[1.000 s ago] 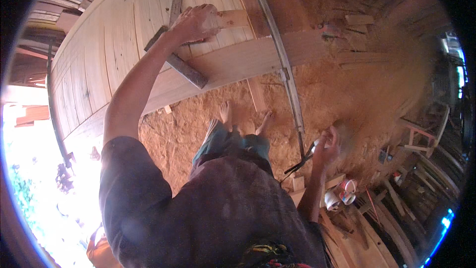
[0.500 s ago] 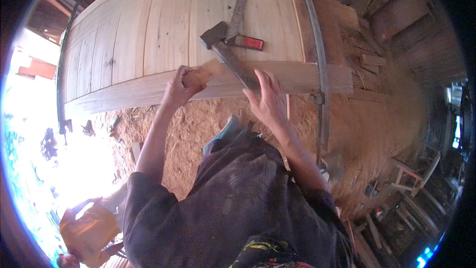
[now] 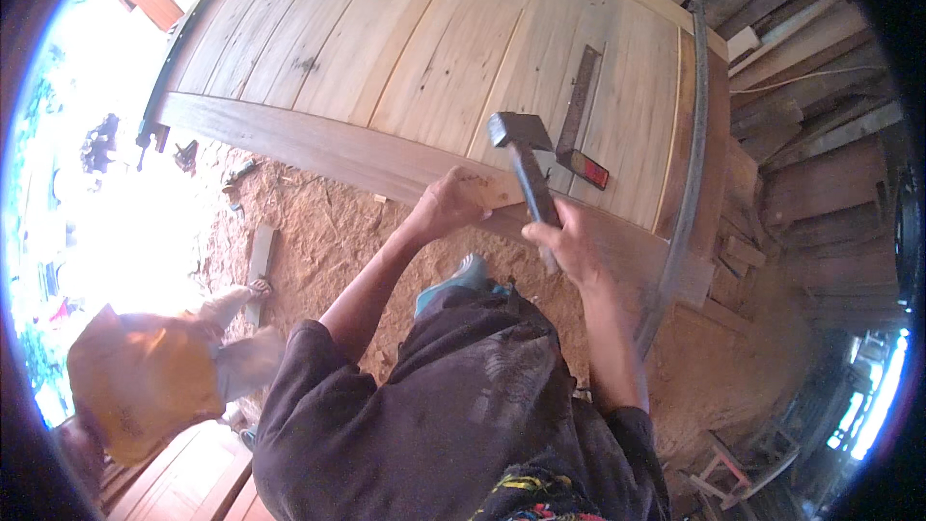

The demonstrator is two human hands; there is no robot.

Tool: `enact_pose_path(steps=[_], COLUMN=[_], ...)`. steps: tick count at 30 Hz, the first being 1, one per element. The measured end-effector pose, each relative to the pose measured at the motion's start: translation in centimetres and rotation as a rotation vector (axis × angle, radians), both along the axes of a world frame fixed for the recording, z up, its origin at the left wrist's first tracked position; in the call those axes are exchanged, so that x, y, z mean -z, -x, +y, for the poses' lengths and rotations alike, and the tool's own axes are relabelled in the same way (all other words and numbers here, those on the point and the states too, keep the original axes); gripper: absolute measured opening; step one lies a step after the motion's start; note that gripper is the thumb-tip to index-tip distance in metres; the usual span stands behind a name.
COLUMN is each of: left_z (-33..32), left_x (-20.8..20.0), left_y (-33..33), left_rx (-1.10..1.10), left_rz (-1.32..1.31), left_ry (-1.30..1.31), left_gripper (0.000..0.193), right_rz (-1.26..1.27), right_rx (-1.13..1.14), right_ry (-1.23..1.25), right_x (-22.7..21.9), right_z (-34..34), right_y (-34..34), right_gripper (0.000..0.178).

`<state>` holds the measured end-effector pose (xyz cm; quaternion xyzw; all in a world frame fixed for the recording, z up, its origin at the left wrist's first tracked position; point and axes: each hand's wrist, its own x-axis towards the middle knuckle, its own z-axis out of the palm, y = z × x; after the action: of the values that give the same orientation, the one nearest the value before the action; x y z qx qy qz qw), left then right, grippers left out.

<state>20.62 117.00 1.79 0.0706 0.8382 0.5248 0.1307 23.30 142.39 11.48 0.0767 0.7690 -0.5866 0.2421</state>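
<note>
My right hand [image 3: 576, 246] is wrapped round the handle of a hammer [image 3: 531, 178], whose dark, blocky head is above the near edge of a wooden panel [image 3: 424, 48]. In my left hand [image 3: 449, 205] is a small light wood block [image 3: 499, 189], held by its left end at the panel's near rail [image 3: 318, 150]. The hammer handle passes close by the block's right end; I cannot tell whether they touch. Just right of the hammer head, a try square [image 3: 581, 101] with a red patch on its stock lies on the boards.
A long metal bar clamp [image 3: 690, 164] spans the panel's right end, and another clamp [image 3: 178, 53] its left end. Shavings cover the ground [image 3: 328, 241]. A person in a yellow top [image 3: 145, 381] is at the lower left. Stacked timber [image 3: 820, 58] stands at the right.
My right hand has closed round the hammer handle, having been open beside it. The hammer is turned slightly. My view has shifted, and the person in yellow appears closer.
</note>
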Motion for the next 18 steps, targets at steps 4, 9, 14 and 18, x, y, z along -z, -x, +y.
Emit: enact_pose_path(steps=[4, 9, 14, 18], left_z=[1.6, 5.0, 11.9, 19.4], left_x=[-0.5, -0.5, -2.0, -1.2], left_y=[-0.4, -0.8, -0.1, 3.4], left_rx=[0.028, 0.03, 0.177, 0.223], left_rz=[-0.068, 0.077, 0.254, 0.412], left_ry=[-0.011, 0.008, 0.073, 0.039], left_gripper=[0.061, 0.058, 0.06, 0.06], right_rz=[0.586, 0.445, 0.358, 0.208], right_rx=[-0.185, 0.185, 0.39, 0.59], right_ry=[-0.203, -0.202, -0.258, -0.333], right_x=[0.5, -3.4, -2.0, -0.7], right_z=[1.9, 4.1, 8.7, 11.4], right_y=[-4.5, -8.9, -11.3, -12.1], right_gripper=[0.048, 0.037, 0.025, 0.029])
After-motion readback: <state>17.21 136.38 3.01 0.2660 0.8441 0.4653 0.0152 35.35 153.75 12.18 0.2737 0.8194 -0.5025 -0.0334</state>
